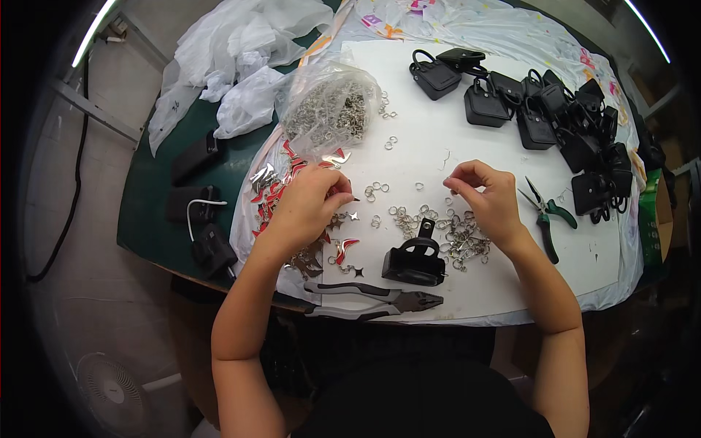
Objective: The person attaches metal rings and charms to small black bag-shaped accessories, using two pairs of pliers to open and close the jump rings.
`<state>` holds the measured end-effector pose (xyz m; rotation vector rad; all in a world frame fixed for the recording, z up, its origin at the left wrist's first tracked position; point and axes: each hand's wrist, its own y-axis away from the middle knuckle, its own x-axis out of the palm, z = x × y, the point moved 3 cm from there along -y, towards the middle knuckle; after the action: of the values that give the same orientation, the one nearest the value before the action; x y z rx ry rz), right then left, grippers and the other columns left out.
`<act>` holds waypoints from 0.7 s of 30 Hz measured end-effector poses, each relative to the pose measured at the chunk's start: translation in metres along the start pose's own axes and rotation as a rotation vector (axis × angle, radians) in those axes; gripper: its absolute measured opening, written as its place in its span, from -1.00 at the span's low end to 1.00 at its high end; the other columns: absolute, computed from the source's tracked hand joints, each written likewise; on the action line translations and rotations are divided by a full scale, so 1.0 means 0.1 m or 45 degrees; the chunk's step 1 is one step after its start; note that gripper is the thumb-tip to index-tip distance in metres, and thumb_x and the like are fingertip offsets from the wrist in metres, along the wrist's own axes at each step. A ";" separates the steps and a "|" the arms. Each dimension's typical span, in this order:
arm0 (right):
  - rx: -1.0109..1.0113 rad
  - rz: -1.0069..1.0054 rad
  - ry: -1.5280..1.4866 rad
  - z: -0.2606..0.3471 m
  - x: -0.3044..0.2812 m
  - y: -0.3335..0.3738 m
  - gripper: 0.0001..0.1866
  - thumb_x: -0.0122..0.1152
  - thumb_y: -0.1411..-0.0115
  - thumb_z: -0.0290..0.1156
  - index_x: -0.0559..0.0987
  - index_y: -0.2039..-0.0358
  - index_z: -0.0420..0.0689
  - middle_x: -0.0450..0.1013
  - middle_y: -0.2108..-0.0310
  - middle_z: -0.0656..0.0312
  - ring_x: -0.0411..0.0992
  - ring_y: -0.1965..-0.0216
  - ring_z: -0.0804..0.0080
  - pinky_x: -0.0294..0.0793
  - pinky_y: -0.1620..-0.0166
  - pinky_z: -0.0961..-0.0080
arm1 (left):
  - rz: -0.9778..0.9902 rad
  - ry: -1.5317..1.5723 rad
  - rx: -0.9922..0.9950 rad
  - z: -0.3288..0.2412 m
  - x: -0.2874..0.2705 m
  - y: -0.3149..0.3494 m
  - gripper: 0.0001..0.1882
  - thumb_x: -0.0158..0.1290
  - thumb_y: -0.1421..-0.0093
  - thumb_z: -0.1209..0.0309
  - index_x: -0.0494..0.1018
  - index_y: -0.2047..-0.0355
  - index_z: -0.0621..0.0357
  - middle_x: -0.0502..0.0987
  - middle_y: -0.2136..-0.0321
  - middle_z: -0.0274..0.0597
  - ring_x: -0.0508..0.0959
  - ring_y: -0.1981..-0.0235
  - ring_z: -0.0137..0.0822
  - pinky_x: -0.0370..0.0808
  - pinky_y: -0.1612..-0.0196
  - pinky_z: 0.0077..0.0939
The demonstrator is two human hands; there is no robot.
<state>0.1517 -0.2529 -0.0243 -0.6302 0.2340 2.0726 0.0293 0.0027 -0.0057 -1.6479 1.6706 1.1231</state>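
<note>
My left hand [310,203] is closed in a pinch over a pile of red and silver charms [269,196]. A tiny dark tip shows at its fingertips, too small to name. A silver star charm [354,216] lies just below them. Across the white board, my right hand [491,203] pinches thumb and forefinger together; what is between them, if anything, is too small to make out. Beneath it spreads a heap of metal rings and short chains [464,239]. A black mini handbag [415,264] with its flap up sits between my forearms, near the table's front edge.
Grey-handled pliers [372,301] lie along the front edge. Green-handled needle-nose pliers [544,215] rest at the right, below several black mini handbags [488,106]. A clear bag of metal hardware [328,109] stands behind my left hand. Black power adapters [212,248] sit at the left.
</note>
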 end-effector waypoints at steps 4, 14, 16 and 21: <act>-0.115 0.028 -0.225 0.19 0.04 0.05 -0.87 0.34 -0.16 -0.52 0.67 0.28 -0.28 0.64 0.38 0.16 0.60 0.36 0.51 0.57 0.21 0.59 | -0.248 0.791 0.022 0.06 0.02 0.09 -0.88 0.00 -0.38 0.48 0.41 0.13 0.24 0.65 0.28 -0.12 0.62 0.23 -0.39 0.52 0.14 -0.52; -0.245 0.364 -0.457 0.75 0.18 0.07 -0.89 0.35 -0.16 -0.54 0.67 0.29 -0.26 0.63 0.36 0.22 0.57 0.31 0.57 0.55 0.17 0.61 | -0.478 1.604 0.170 -0.38 -0.11 0.31 -0.83 -0.11 -0.45 0.36 0.29 0.09 0.22 0.62 0.21 0.11 0.68 0.16 -0.09 0.69 0.16 -0.32; -0.172 0.423 -0.564 0.77 0.22 0.08 -0.88 0.37 -0.14 -0.53 0.67 0.30 -0.26 0.63 0.36 0.24 0.56 0.31 0.59 0.55 0.18 0.62 | -0.484 1.638 0.178 -0.46 -0.12 0.34 -0.82 -0.11 -0.45 0.36 0.28 0.08 0.21 0.61 0.19 0.13 0.68 0.16 -0.07 0.69 0.17 -0.30; -0.107 0.528 -0.642 0.86 0.26 0.11 -0.87 0.40 -0.13 -0.52 0.67 0.31 -0.26 0.62 0.35 0.25 0.56 0.31 0.61 0.55 0.18 0.62 | -0.476 1.596 0.213 -0.56 -0.14 0.42 -0.83 -0.11 -0.45 0.37 0.28 0.08 0.22 0.59 0.16 0.15 0.68 0.16 -0.06 0.70 0.16 -0.27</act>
<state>0.1014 -0.2055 0.0341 -0.0902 -0.0196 2.5733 -0.0002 -0.0409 0.0432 -2.5989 1.8285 -0.3870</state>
